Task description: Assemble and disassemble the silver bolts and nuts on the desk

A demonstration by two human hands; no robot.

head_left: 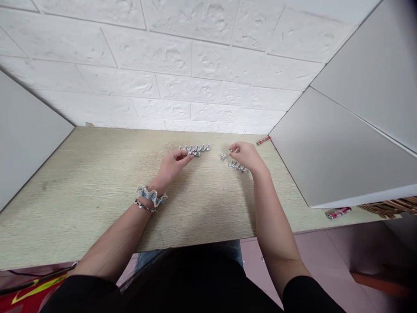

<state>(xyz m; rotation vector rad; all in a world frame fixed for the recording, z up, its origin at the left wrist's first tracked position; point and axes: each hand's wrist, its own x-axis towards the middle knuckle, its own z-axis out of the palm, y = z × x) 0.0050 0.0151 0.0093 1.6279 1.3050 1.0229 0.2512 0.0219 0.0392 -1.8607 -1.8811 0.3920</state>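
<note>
My left hand (174,165) pinches a silver screw (189,153) between thumb and fingertips, low over the tabletop. Just beyond those fingertips, several silver screws (202,148) stand on their heads in rows, shanks up; my fingers cover part of the group. Thumb and forefinger of my right hand (244,153) are closed on a small silver metal piece (230,151), mostly hidden by the fingers. Below that hand lies a slanting row of several metal screws (238,166), its right end partly covered by my wrist. A loose small metal part (223,157) lies left of this row.
The pale wooden tabletop (202,195) ends at a white brick-patterned wall (172,95). A grey panel (352,152) bounds the right side, another panel (29,139) the left. One red battery (263,140) lies at the back right, another battery (339,213) near the front right edge.
</note>
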